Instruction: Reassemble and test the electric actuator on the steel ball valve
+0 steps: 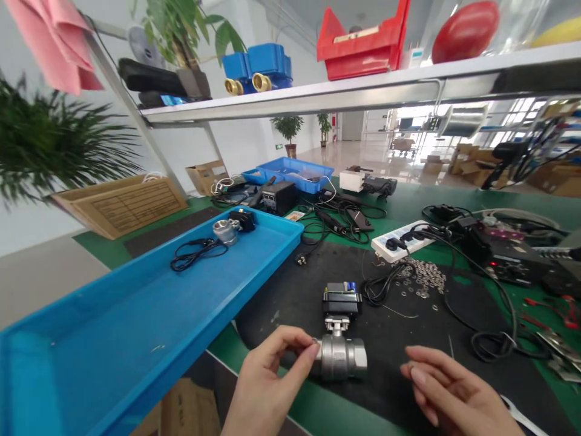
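Note:
A steel ball valve point(336, 357) with a black motor actuator point(341, 301) on top lies on the black mat in front of me. My left hand point(272, 378) is at the valve's left end, thumb and forefinger pinched together. A small shiny edge shows at those fingertips, too small to name. To the right of the valve, apart from it, my right hand point(449, 390) has its thumb pressed to the curled fingers; whatever sits between them is hidden. Beyond the valve, many small metal rings point(422, 275) are scattered on the mat.
At left a long blue tray point(149, 303) holds another valve point(227, 231) and a black cable point(193, 253). A white power strip point(399, 239), cables and a black box point(512, 254) are on the right. A wrench point(520, 415) lies beside my right hand. A shelf point(290, 97) crosses overhead.

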A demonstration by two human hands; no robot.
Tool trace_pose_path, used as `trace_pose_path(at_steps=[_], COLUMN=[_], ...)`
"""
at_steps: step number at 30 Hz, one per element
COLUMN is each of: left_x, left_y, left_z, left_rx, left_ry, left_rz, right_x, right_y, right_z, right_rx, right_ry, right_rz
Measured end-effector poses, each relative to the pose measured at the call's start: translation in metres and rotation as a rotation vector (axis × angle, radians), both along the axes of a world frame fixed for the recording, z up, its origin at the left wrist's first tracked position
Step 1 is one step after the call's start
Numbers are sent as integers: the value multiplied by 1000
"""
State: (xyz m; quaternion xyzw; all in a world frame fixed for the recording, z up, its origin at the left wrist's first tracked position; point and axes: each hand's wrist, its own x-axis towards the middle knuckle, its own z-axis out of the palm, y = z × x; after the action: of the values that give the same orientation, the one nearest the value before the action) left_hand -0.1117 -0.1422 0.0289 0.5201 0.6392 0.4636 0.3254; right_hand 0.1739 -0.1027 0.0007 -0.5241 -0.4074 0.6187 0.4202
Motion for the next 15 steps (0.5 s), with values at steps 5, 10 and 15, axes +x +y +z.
trace_pose_path(at_steps=[5,10,15], left_x=[-6,-11,-12], left_y=[21,45,56], left_z=[-1,-9,-4], left_rx=[66,243,302], left_ry=[296,548,877], left_rz=[-112,-369,-495], right_x=[-37,-65,-74], right_y=[23,39,45], right_z=[6,5,-1], right_rx=[356,827,1024], right_ry=[-370,-654,-963], right_rz=[172,312,408])
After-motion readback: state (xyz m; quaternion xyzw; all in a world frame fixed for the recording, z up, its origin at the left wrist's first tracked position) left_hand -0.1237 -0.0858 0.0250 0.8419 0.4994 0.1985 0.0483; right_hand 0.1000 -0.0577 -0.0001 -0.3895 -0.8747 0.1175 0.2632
